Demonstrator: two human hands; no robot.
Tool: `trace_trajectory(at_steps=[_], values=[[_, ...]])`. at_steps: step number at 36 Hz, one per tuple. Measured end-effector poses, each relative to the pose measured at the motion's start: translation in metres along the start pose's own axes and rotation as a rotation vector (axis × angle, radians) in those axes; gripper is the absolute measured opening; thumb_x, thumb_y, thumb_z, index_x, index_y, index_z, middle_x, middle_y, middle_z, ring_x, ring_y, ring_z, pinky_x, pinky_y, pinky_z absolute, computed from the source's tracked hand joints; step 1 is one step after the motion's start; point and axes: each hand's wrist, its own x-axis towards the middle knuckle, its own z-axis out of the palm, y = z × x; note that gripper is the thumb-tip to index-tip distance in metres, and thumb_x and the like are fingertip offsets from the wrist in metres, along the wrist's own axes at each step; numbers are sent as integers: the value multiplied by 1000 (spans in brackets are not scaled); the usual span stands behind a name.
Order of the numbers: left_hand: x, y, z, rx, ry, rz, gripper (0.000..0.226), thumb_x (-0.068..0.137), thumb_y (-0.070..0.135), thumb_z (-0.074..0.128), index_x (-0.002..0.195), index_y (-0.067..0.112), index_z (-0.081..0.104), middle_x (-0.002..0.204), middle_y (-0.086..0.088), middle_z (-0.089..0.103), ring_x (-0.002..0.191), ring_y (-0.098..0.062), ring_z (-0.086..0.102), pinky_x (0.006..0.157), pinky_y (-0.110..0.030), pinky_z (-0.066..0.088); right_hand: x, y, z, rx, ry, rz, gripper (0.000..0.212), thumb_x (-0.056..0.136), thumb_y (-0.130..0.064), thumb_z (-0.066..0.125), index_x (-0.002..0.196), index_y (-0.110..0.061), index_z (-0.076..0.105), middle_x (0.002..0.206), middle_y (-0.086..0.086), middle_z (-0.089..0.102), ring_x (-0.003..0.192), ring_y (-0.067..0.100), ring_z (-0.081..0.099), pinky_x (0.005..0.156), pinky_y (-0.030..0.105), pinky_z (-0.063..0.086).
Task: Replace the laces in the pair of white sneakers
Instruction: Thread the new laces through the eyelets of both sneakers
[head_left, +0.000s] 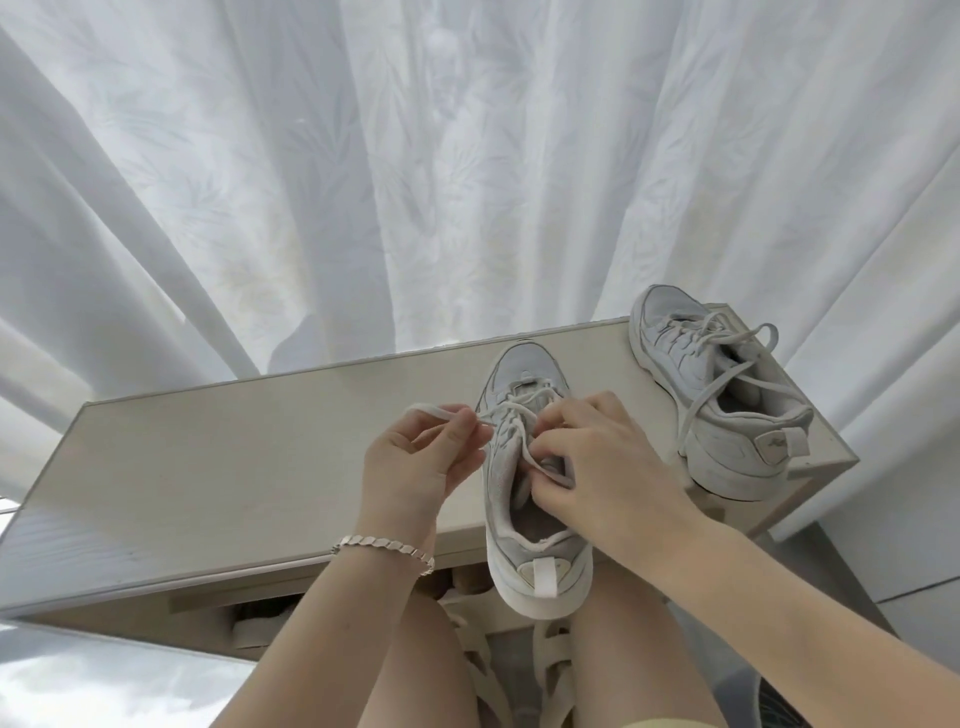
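A white sneaker (540, 566) stood on the pale bench (234, 467), toe toward 12 o'clock, heel overhanging the edge at 6. The left hand (415, 467), a bracelet (384, 545) on its wrist, pinched the lace (431, 413) at the shoe's 9 o'clock. The right hand (602, 478) pinched the lace over the tongue. The second sneaker (727, 415) sat at 2 o'clock, its loose laces (748, 335) trailing. A white curtain (363, 182) hung behind.

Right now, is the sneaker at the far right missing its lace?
No, the far sneaker has a white lace threaded through it, ends hanging loose.
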Motion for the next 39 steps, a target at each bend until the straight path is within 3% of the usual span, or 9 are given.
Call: trace_trajectory(at_steps=[3, 6, 11, 13, 17, 26, 39], values=[[0, -5, 2, 71, -11, 35, 9, 79, -6, 63, 77, 3, 62, 62, -6, 69, 60, -10, 68, 58, -19, 55, -1, 8, 2, 84, 5, -16, 7, 79, -17, 67, 80, -14, 74, 94, -12, 60, 99, 9, 35, 83, 17, 32], [0, -10, 2, 115, -18, 53, 11, 78, -7, 65, 77, 4, 62, 62, -5, 69, 61, -11, 68, 57, -19, 55, -1, 13, -4, 153, -25, -18, 11, 71, -20, 64, 71, -13, 73, 85, -15, 60, 95, 5, 39, 81, 8, 31], [-2, -17, 4, 172, -63, 57, 13, 77, -6, 68, 75, 6, 63, 63, -4, 69, 62, -13, 68, 58, -22, 56, -2, 20, -21, 199, -60, 9, 11, 73, -23, 62, 69, -19, 71, 84, -23, 60, 98, 0, 46, 84, 8, 34], [-3, -21, 6, 167, -74, 52, 13, 77, -7, 68, 76, 6, 65, 64, -4, 70, 63, -12, 68, 58, -22, 56, -3, 20, -26, 221, -46, 50, 12, 78, -30, 64, 76, -21, 72, 88, -24, 60, 100, -3, 45, 85, 7, 33], [-2, -26, 9, 240, -85, 102, 15, 79, -4, 68, 75, 11, 69, 62, 3, 70, 60, -5, 66, 54, -16, 52, -5, 15, -19, 133, -8, 120, 35, 76, -55, 54, 87, -25, 69, 95, -23, 56, 100, 1, 37, 82, 13, 30], [8, -28, 3, 495, -111, 314, 20, 80, 2, 69, 70, 19, 66, 58, 13, 66, 57, 4, 58, 52, -9, 41, -7, 13, -7, 337, -65, 121, 5, 81, -32, 69, 80, -28, 65, 96, -23, 56, 105, -5, 31, 82, -3, 22], [7, -32, -4, 563, -251, 339, 28, 84, -3, 62, 71, 23, 62, 61, 22, 63, 61, 9, 53, 59, -6, 39, -10, 16, -10, 423, -130, 89, 13, 81, -25, 70, 76, -35, 62, 98, -28, 56, 108, -8, 33, 84, -4, 20]])
